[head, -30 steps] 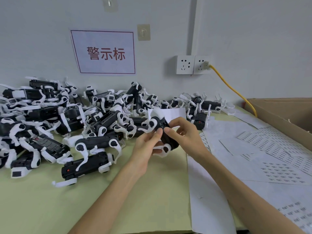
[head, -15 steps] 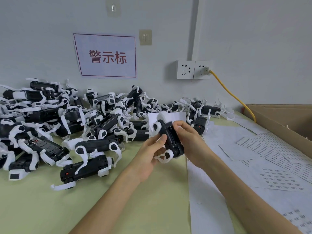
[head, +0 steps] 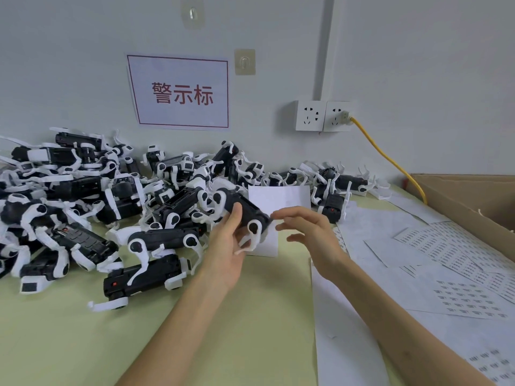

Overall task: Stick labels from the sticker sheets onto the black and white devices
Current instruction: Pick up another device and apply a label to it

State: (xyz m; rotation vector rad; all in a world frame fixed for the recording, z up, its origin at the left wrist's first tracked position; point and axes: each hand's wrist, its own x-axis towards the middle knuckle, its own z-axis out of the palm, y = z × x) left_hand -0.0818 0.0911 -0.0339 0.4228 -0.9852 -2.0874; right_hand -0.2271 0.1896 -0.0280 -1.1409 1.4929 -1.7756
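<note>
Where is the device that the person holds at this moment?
The device is near the middle of the head view, in the left hand, right of the pile of devices, before a white paper; the right hand hovers beside it.

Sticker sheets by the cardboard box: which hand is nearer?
Right. The right hand hovers left of the sticker sheets; the left hand, further left, grips a black and white device.

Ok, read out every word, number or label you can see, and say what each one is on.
"警示标" in red, on the wall sign.
On the sticker sheets: rows of dark print, too small to read.
On the device in the left hand: nothing readable.
</note>
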